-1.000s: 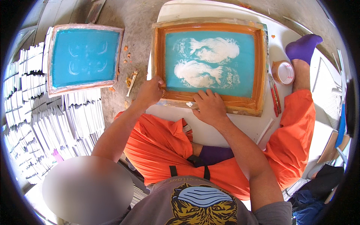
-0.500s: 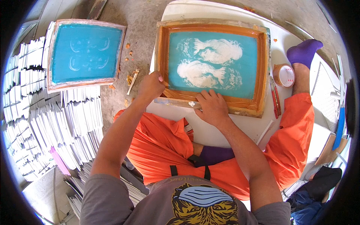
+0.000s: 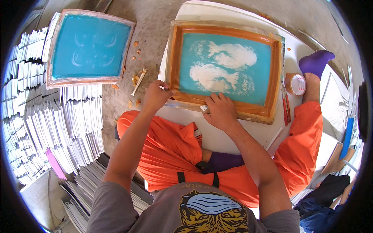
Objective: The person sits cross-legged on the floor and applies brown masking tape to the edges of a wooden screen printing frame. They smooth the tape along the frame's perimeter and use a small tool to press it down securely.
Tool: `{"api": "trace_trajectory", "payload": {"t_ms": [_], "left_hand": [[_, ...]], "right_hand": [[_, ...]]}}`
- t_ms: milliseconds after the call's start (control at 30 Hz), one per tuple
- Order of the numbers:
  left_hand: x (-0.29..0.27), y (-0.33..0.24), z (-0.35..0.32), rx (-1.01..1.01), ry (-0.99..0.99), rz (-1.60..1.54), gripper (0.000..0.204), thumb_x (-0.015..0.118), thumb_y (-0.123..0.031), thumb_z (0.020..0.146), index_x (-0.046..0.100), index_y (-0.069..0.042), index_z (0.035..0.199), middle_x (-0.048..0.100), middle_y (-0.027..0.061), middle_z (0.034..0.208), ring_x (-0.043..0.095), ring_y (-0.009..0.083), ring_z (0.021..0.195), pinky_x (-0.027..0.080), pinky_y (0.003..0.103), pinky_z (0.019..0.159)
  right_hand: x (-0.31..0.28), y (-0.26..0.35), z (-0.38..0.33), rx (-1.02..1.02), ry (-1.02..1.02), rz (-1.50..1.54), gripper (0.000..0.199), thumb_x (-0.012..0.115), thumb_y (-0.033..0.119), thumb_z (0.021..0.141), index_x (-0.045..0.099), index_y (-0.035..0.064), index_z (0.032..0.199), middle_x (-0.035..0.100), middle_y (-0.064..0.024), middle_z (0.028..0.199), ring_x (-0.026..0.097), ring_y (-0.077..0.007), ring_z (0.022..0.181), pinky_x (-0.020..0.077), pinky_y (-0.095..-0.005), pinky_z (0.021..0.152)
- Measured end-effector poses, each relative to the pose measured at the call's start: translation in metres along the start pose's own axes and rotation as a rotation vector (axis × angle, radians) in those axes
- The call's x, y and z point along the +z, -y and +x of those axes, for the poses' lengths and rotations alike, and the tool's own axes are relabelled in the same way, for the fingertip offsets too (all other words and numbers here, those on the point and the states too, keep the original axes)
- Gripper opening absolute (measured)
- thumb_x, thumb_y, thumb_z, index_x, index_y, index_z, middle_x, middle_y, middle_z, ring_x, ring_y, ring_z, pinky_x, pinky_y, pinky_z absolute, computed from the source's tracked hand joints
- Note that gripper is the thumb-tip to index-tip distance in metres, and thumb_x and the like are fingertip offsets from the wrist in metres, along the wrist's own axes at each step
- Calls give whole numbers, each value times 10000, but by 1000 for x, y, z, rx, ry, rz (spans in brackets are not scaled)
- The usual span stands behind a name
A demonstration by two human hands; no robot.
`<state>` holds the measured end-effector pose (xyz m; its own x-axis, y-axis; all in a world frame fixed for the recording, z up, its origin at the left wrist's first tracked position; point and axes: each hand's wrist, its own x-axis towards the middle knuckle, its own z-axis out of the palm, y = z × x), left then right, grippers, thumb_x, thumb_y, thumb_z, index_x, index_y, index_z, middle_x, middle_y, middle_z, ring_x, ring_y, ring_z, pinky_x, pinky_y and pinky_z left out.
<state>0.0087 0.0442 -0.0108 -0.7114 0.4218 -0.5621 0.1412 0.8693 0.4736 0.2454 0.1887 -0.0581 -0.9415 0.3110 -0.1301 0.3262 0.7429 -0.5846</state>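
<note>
The left hand [image 3: 156, 96] grips the corner of the orange wooden-framed teal printing screen [image 3: 225, 70]; the right hand [image 3: 220, 110] presses flat on its near rail. Uneven pressure could shift the screen and smear the print.

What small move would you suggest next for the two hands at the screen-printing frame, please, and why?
Probably press the frame down evenly: the left hand grips its near left corner and the right hand lies on its near edge, over the white board.

Printing screen [image 3: 225, 70] flat on the white board [image 3: 217, 136], tape roll [image 3: 295, 84] just right of it, second screen [image 3: 88, 46] left, paper stacks [image 3: 50, 128] below that.
</note>
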Motion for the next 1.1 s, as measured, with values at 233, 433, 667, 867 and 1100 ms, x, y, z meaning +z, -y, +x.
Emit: {"api": "trace_trajectory", "payload": {"t_ms": [233, 433, 667, 867, 1100], "left_hand": [[6, 21, 5, -59, 32, -323, 281, 793, -60, 804, 624, 29, 1010, 697, 100, 692, 659, 159, 559, 505, 303, 556], [9, 16, 2, 2, -22, -144, 261, 785, -78, 773, 658, 20, 980, 719, 126, 729, 709, 193, 628, 546, 331, 607], [15, 11, 3, 133, -146, 53, 312, 805, -109, 746, 670, 17, 998, 705, 110, 728, 698, 197, 637, 542, 345, 611], [16, 13, 5, 105, -138, 33, 326, 813, -108, 725, 679, 11, 997, 717, 122, 750, 717, 210, 692, 550, 352, 646], [9, -1, -2, 3, -111, -3, 311, 801, -131, 741, 701, -13, 1011, 757, 146, 808, 767, 285, 815, 598, 397, 771]], "right_hand": [[4, 20, 20, 28, 70, 16, 440, 762, 262, 771, 676, 21, 1129, 629, -132, 1152, 585, -320, 1138, 490, -463, 937], [8, 31, 30, 53, 93, 32, 437, 761, 251, 753, 674, -1, 1099, 637, -145, 1115, 599, -330, 1106, 499, -467, 921], [20, 35, 37, 46, 24, 76, 424, 788, 240, 711, 658, 18, 1048, 629, -142, 1045, 597, -339, 1048, 498, -465, 897], [23, 39, 42, 41, 5, 105, 418, 800, 238, 700, 661, 14, 1024, 623, -146, 1039, 593, -344, 1044, 493, -458, 903], [25, 44, 48, 51, 17, 138, 444, 803, 247, 702, 675, 12, 1056, 625, -142, 1061, 591, -341, 1067, 490, -461, 918]]}}
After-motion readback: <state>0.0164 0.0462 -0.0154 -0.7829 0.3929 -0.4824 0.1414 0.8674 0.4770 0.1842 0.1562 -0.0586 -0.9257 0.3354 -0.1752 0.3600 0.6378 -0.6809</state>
